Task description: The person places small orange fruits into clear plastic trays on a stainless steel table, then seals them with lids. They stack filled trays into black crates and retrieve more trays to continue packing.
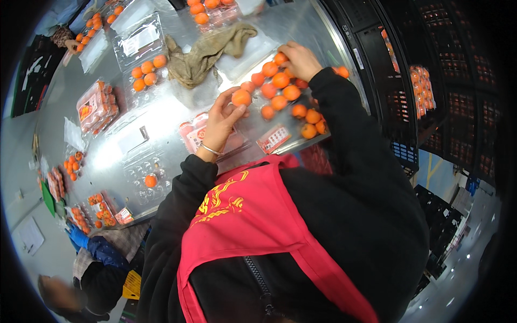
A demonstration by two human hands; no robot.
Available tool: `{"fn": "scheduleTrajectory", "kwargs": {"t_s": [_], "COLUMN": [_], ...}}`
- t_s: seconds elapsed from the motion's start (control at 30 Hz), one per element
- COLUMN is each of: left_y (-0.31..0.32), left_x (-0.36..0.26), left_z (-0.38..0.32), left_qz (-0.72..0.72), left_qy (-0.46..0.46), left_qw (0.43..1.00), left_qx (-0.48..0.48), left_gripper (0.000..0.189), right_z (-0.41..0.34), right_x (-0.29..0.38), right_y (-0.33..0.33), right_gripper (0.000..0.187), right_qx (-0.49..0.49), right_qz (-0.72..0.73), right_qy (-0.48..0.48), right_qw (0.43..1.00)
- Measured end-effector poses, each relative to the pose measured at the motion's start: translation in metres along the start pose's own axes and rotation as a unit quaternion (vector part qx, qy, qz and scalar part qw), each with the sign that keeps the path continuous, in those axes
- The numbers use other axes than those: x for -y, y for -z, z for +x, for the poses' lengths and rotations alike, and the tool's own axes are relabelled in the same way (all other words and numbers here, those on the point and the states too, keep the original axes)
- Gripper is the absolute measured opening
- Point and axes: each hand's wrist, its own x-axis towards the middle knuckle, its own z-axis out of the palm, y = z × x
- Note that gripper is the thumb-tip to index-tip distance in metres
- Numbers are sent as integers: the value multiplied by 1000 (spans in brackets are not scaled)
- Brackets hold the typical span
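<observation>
My left hand (220,121) holds one round orange fruit (241,98) between thumb and fingers, above the steel table (177,99). Below that wrist lies a clear plastic pack (194,133) with a red and white label, partly covered by the hand. My right hand (302,60) reaches to the far side of a loose group of orange fruits (280,80). Its thumb and fingers close around another fruit (280,59) there. More loose fruits (312,116) lie near the table's edge under my right sleeve. A printed label card (274,138) rests close to my apron.
A crumpled brown cloth (202,56) lies beyond my hands. Left are an open clamshell tray (149,177) holding one fruit, and stacked filled packs (97,107). Black crates (363,52) stand along the right. A co-worker's blue-gloved hand (78,236) and another person's hand (72,45) are at the left.
</observation>
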Motion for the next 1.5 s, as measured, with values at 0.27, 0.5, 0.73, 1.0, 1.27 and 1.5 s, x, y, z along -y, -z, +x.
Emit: {"fn": "scheduleTrajectory", "kwargs": {"t_s": [0.27,0.5,0.73,1.0,1.27,1.5], "left_y": [-10,-23,-28,-18,15,-8], "left_x": [24,30,32,42,30,31], "left_z": [20,29,35,29,26,25], "left_qz": [434,518,588,452,417,540], "left_qy": [-125,-225,-216,-214,-182,-217], "left_qw": [892,825,779,866,876,812], "left_qx": [-24,-1,20,-26,-162,-51], "left_gripper": [53,46,44,38,19,35], "right_z": [-20,-80,-109,-96,-82,-86], "right_x": [0,-6,-7,-6,-8,-7], "right_y": [17,40,36,25,15,16], "right_gripper": [42,34,30,30,32,31], "right_qx": [-104,-201,-198,-161,-151,-142], "right_qz": [42,110,101,128,123,130], "right_qy": [-23,-119,-175,-148,-135,-138], "right_qw": [993,966,959,967,971,972]}}
